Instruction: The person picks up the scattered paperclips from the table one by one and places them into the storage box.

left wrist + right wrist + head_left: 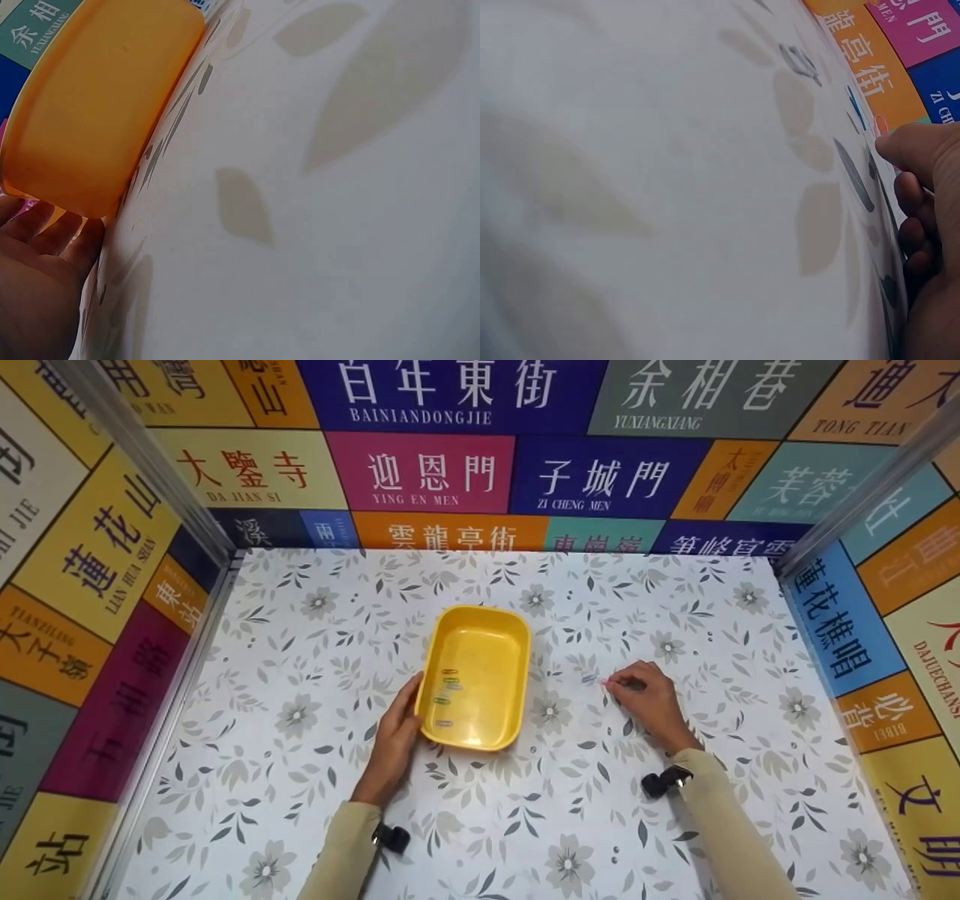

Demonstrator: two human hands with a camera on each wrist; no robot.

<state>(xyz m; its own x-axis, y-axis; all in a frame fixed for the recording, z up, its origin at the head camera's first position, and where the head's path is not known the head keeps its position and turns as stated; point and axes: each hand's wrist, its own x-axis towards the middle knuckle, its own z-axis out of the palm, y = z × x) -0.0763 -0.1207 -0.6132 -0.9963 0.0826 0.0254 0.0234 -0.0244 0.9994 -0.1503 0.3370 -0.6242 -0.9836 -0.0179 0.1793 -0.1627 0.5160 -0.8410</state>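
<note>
A yellow plastic tray (pixel 520 675) sits on the patterned tabletop, with several coloured paper clips (pixel 444 724) lying along the left of its floor. My left hand (pixel 395 739) grips the tray at its left side, near the front corner. In the left wrist view, the fingers (pixel 56 229) meet the tray's outer wall (pixel 97 112). To the right of the tray, my right hand (pixel 651 697) pinches a pink paper clip (pixel 604 682) between thumb and fingertip, low over the table. Just left of it lies a blue paper clip (pixel 589 680).
The white table (pixel 315 780) is covered with a grey leaf and flower print. Colourful panels with Chinese lettering (pixel 420 472) rise along its back, left and right sides. A small black camera is worn on each wrist.
</note>
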